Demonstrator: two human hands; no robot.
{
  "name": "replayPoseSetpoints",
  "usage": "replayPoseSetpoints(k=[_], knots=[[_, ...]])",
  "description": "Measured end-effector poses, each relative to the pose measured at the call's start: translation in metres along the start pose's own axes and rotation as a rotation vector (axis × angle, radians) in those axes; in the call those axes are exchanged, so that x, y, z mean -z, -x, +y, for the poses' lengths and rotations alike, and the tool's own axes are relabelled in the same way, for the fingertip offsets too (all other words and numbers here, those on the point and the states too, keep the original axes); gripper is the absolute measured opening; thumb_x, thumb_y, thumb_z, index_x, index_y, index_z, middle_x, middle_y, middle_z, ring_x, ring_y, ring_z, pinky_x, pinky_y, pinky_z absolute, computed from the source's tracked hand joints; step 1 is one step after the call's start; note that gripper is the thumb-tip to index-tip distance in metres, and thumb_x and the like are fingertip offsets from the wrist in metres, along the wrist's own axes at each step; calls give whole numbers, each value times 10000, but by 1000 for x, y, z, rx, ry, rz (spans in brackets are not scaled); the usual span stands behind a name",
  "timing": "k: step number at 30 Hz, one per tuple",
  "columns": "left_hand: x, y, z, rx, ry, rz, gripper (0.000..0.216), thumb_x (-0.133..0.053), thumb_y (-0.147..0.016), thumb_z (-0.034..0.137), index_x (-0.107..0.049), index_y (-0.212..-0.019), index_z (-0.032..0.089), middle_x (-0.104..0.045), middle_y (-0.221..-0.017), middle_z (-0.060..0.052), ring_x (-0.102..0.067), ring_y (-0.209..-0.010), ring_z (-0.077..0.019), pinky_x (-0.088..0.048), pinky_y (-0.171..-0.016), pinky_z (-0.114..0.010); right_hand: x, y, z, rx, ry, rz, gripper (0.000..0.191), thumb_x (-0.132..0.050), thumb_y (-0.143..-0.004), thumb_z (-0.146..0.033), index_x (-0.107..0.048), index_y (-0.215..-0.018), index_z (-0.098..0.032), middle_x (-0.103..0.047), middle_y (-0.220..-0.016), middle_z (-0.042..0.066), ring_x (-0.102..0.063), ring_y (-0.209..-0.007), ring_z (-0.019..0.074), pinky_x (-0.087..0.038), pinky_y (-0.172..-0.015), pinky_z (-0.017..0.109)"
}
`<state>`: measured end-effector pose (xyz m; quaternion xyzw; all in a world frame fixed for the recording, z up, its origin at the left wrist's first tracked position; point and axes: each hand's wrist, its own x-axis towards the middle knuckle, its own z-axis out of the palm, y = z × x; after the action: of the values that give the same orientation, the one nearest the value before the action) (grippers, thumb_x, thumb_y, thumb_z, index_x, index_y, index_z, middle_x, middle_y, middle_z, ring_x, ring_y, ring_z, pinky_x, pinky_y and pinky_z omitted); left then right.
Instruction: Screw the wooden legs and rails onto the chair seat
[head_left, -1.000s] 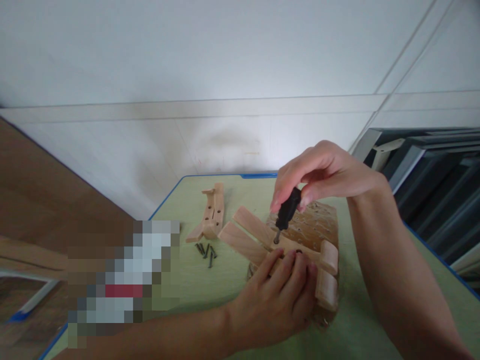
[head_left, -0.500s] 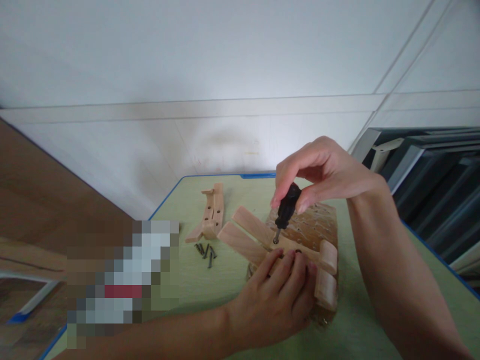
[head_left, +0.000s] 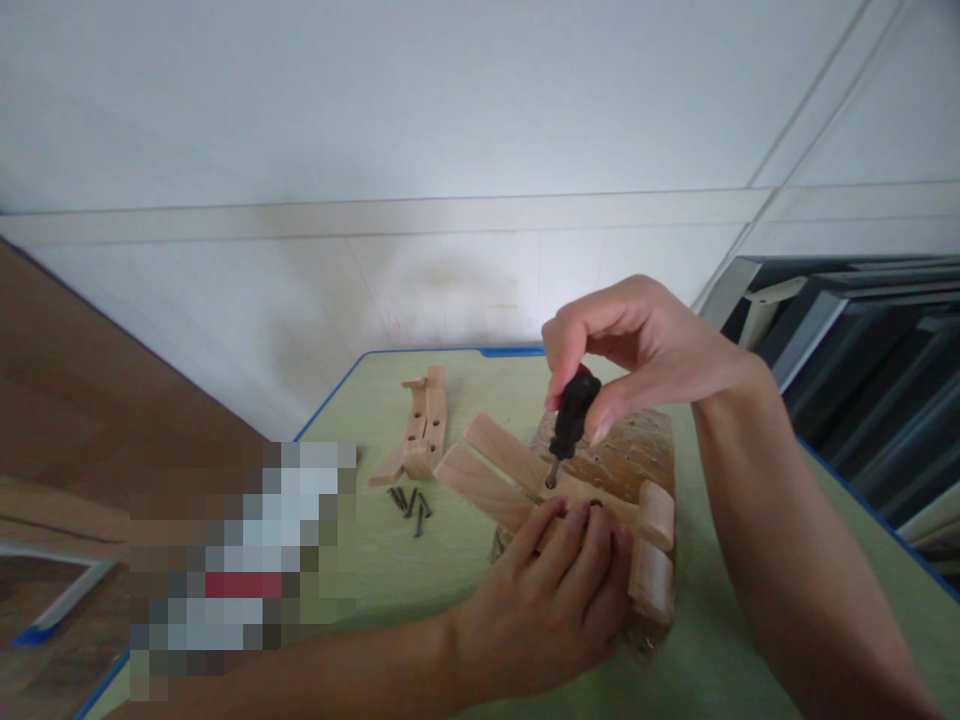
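My right hand [head_left: 637, 345] pinches the black handle of a short screwdriver [head_left: 574, 410] between thumb and fingers. Its tip stands in a screw hole [head_left: 550, 483] in a pale wooden piece [head_left: 506, 450]. Pressed down over the wooden parts is my left hand [head_left: 559, 590], its fingers bent around their near side. A second wooden slat [head_left: 480, 485] runs alongside the first, and two rounded blocks [head_left: 657, 512] sit at the right end. All this rests on a brown, tape-wrapped block [head_left: 619, 445]. Another dark hole or screw head [head_left: 596, 503] shows by my left fingertips.
Several dark screws [head_left: 411, 507] lie on the green table [head_left: 465, 580], left of the work. Behind them stands another wooden assembly [head_left: 425, 430] with holes. A blurred-out object [head_left: 240, 550] covers the table's left side. Dark flat panels [head_left: 877, 370] lean at the right by the white wall.
My right fingers have shifted slightly on the screwdriver handle, with the thumb a little lower. The tip remains in the same hole, and my left hand stays put.
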<state>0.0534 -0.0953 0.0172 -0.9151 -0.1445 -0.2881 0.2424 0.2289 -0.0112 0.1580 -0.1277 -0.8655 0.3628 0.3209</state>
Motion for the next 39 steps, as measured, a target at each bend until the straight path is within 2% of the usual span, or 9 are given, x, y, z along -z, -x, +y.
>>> replayPoseSetpoints(k=[9,19,25,28,30,34,39], knots=[[1,-1,-1,1,13,17,394,-455,-811,407,-582,-1060,129,-601,-1097,-131,-544,-1064,-269,-406,-942,-436,-4,-5,1,27,-29,38,251,-738,-653,-213,-513,-688,-107,-561,-644,-36,-487,-613,38,-375,-557,181],[0,-1,-1,-1,7,13,438,-455,-811,447,-581,-1073,120,-601,-1102,-139,-542,-1056,-269,-399,-944,-434,-7,-7,4,0,-158,77,245,-688,-696,-133,-445,-667,-119,-546,-666,-21,-521,-643,53,-401,-557,188],[0,-1,0,1,10,25,427,-473,-802,426,-584,-1078,120,-596,-1107,-134,-540,-1057,-268,-394,-947,-432,-9,-6,-2,-74,-231,-7,181,-639,-743,-112,-458,-738,-114,-595,-654,-12,-548,-594,45,-414,-537,170],[0,0,0,5,2,6,478,-457,-802,485,-582,-1085,120,-588,-1117,-137,-541,-1055,-274,-395,-944,-435,-6,-6,-1,-31,-246,-85,144,-641,-760,-158,-526,-801,-82,-618,-706,13,-572,-642,48,-445,-596,168],[0,-1,0,0,-4,-6,487,-450,-805,497,-579,-1090,124,-584,-1124,-136,-541,-1052,-275,-400,-937,-435,-2,-5,0,2,-235,-148,167,-627,-781,-210,-571,-830,-60,-628,-742,35,-572,-671,48,-441,-599,149],[1,-1,0,3,0,-5,496,-447,-806,508,-572,-1101,128,-573,-1145,-138,-540,-1051,-275,-407,-931,-437,5,0,2,-7,-304,-268,249,-488,-880,-239,-578,-983,-31,-645,-857,87,-548,-637,22,-402,-501,92],[1,-1,0,6,5,-15,497,-443,-808,510,-571,-1101,129,-576,-1144,-139,-542,-1052,-278,-409,-931,-439,8,5,0,-30,-380,-325,254,-452,-894,-199,-567,-1028,-16,-639,-966,138,-560,-651,33,-465,-557,117]])
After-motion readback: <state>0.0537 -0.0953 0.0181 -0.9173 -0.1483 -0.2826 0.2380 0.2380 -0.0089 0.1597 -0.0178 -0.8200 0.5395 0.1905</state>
